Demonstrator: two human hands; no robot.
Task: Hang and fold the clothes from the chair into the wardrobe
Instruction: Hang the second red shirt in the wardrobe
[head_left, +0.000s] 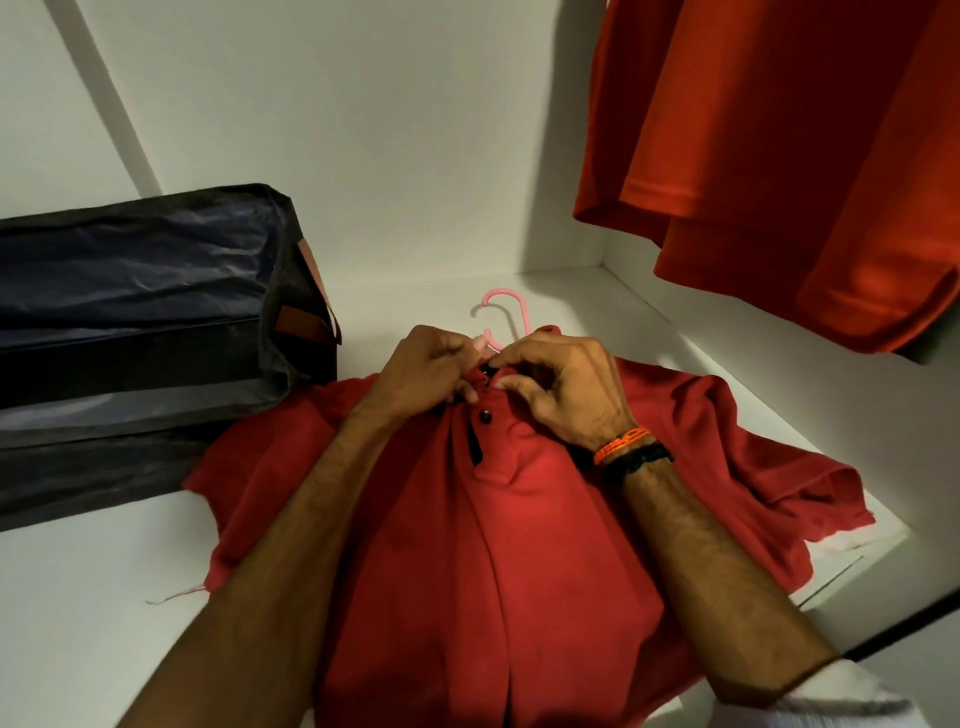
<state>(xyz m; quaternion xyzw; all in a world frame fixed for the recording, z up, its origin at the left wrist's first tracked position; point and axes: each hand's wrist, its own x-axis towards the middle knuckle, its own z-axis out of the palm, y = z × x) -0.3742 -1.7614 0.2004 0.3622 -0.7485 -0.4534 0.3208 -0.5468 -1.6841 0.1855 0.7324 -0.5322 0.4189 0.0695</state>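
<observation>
A: Red polo (519, 545) lies flat, front up, on the wardrobe shelf (104, 597), collar toward the back wall. Pink hanger (501, 317) is already in it; only the hook sticks out past the collar.

B: Hands?

A: Both at the collar. Left hand (431, 371) has its fingers curled, pinching the placket edge by the top button. Right hand (563, 387) pinches the opposite edge, thumb and forefinger closed on the cloth. So each grip is closed tight on the polo, nothing else held. Looks like buttoning the top button. Second button (484, 416) sits just below the fingers; can't tell if it's fastened.

B: Progress?

A: Mid-task, I'd judge. Orange shirts (779, 182) hang upper right, at least two layers, so some hanging seems done. This polo is on its hanger but not on the rail; rail isn't in view.

B: What's left for it?

A: Finish the button, lift by the hook, hang it beside the orange ones. Sleeves are spread out over the shelf, the right one reaching near the shelf's front edge, so they'll drag on lifting.

B: And the chair?

A: Not in view. Can't say how many clothes remain there. No folded pile visible either, so the folding part looks unstarted or is out of frame.

B: Anything else?

A: Dark storage bag (145, 322) on the shelf, left, touching the polo's left sleeve. Orange and black bands (631, 449) on the right wrist.
</observation>
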